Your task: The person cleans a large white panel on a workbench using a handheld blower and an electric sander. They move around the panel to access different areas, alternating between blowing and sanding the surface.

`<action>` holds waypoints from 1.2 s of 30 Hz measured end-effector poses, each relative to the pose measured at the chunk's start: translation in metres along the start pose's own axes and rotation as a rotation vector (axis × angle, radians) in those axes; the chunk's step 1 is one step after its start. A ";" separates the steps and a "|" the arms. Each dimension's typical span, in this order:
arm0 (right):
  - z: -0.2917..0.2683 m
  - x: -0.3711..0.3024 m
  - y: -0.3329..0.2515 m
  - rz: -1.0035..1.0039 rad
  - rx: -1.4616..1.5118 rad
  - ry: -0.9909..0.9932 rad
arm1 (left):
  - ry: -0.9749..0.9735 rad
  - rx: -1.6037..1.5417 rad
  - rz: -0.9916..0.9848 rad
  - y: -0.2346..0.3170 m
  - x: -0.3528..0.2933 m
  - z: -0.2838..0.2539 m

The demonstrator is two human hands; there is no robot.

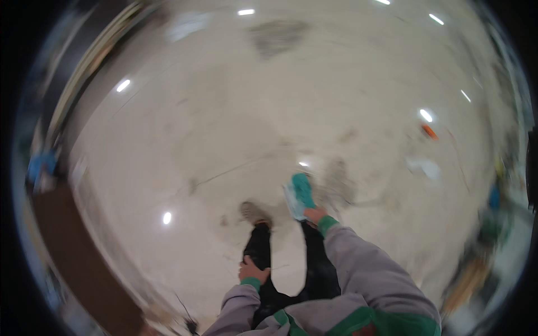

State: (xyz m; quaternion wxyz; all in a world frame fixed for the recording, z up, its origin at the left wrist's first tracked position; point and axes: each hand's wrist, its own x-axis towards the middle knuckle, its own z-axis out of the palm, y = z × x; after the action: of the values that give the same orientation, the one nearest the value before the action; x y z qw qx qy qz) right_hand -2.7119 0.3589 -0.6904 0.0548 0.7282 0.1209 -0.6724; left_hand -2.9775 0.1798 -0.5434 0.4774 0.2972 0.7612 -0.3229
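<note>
Glossy pale floor [358, 89] spreads out below, where the right hand [315, 214] clasps the near end of a teal-and-white item [302, 191] ahead of the right leg [317, 255], while the left hand [254, 271], fingers loose, lies against the left leg [258, 245].

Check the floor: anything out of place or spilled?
An orange item lies loose at right, a white patch near it; a dark patch at top breaks the pale floor. Too blurred to call spills.

white glare spots [167, 218] dot the bright floor [213, 106]; motion blur throughout, edges bent and dark
</note>
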 end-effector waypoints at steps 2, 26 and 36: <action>-0.047 -0.063 0.008 -0.038 0.454 -0.031 | 0.144 0.298 0.276 0.021 -0.003 0.002; -0.257 -0.395 0.336 0.003 1.808 0.786 | 0.372 0.636 0.870 0.499 -0.137 -0.223; -0.370 -0.352 0.376 0.560 0.558 0.483 | 0.010 0.712 0.505 0.527 -0.132 -0.224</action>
State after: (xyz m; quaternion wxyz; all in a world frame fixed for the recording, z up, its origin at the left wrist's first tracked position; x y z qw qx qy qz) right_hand -2.2835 0.0496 -0.3386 0.0065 0.8556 -0.2568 -0.4494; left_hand -2.6478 0.6582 -0.4569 0.4054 0.6216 0.5080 -0.4372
